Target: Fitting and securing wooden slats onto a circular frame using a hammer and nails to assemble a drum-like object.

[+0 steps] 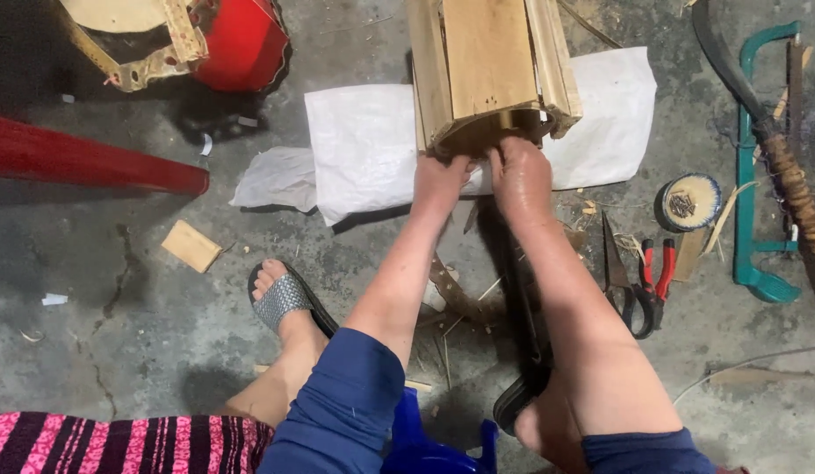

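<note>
Bamboo frame (488, 66) stands at top centre of the view, made of flat slats set side by side around a hollow core, its open lower end facing the person. It rests on a white sack (372, 145) spread on the concrete floor (144, 298).

Left hand (438, 180) grips the lower rim of the frame from below; its fingers curl in under the edge, pressed together, tips hidden inside the opening. Right hand (519, 175) sits just beside it on the same rim, fingers likewise tucked under and closed on the slat ends. Both forearms reach forward from blue sleeves (346, 404).

Between the forearms, bamboo scraps (456, 294) and splinters lie on the floor. A long dark blade (523, 325) runs under the right forearm.

Right of the hands: scissors (620, 276), red-handled pliers (658, 268), a round tin of small nails (687, 202), a green-framed saw (750, 175), and a curved blade with wrapped handle (789, 175) at the far edge.

Left of the hands: a foot in a grey-strapped sandal (283, 298), a small wood block (191, 245), a red pole (82, 158), and a red drum (241, 39) at the top. Pink striped cloth (118, 443) fills the lower left corner.
</note>
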